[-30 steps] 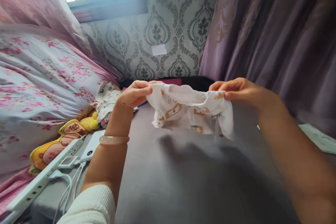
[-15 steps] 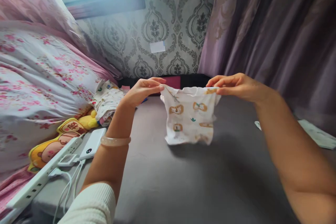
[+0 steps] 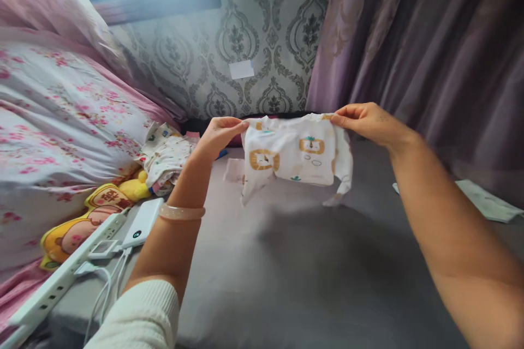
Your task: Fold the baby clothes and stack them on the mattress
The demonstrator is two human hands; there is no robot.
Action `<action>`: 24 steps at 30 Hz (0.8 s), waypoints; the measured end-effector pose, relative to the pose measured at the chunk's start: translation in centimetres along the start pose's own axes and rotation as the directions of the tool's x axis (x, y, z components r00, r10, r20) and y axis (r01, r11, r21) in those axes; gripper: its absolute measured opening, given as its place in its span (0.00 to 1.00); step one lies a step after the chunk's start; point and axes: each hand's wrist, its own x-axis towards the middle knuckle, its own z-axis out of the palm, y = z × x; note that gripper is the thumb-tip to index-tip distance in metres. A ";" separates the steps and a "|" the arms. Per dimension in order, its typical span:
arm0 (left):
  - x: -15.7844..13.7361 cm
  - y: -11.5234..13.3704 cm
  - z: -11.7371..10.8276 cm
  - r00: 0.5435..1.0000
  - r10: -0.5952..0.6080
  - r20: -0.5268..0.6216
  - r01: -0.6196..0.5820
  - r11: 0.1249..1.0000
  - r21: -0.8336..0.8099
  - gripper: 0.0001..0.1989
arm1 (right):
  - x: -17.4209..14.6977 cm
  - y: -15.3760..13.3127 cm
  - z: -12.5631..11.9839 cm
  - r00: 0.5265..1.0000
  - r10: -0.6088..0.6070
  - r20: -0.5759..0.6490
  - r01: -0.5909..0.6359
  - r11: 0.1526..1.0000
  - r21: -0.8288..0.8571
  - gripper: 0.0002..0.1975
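A small white baby shirt [image 3: 291, 155] with tan lion faces and green leaf marks hangs stretched between my two hands, above a grey sheet [image 3: 262, 278]. My left hand [image 3: 223, 133] pinches its upper left corner between thumb and fingers. At the upper right corner, my right hand [image 3: 364, 122] is closed on the cloth in the same way. The shirt's lower part swings loose, and its sleeves dangle at both sides. A pale bracelet [image 3: 182, 212] circles my left forearm.
Folded printed clothes [image 3: 166, 155] lie at the left beside a yellow plush toy [image 3: 137, 188]. Nearer are a white power bank [image 3: 143, 223], cables and a power strip [image 3: 65, 270]. Light cloth [image 3: 487, 200] lies at the right. A patterned wall [image 3: 270, 38] stands behind.
Both hands have risen slightly with the shirt still held. Its bottom has swung up and away, the sleeves have spread out, and larger lion faces now show.
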 end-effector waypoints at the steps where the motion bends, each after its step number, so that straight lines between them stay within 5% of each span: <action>1: 0.3 -0.5 0.1 1.000 -0.007 -0.026 0.007 1.000 0.022 0.17 | 0.4 0.5 0.3 0.999 -0.004 -0.053 0.002 0.999 -0.032 0.19; 8: 2.0 -3.7 1.5 0.978 0.089 -0.187 -0.062 0.988 0.144 0.15 | 1.7 1.9 2.2 0.944 -0.183 -0.275 0.082 0.936 -0.342 0.20; 12: 2.3 -4.5 2.1 0.960 0.107 -0.258 -0.057 0.979 0.196 0.15 | 1.4 1.8 2.8 0.912 -0.231 -0.339 0.090 0.919 -0.384 0.20; 17: -0.3 -3.3 1.8 0.949 0.158 -0.273 -0.087 0.964 0.252 0.15 | -0.3 1.5 2.9 0.938 -0.156 -0.309 0.073 0.962 -0.263 0.19; 24: -5.7 2.8 -1.1 0.977 0.051 -0.209 -0.021 0.989 0.144 0.15 | -4.8 -3.0 0.9 0.981 0.064 -0.184 -0.038 0.989 0.140 0.16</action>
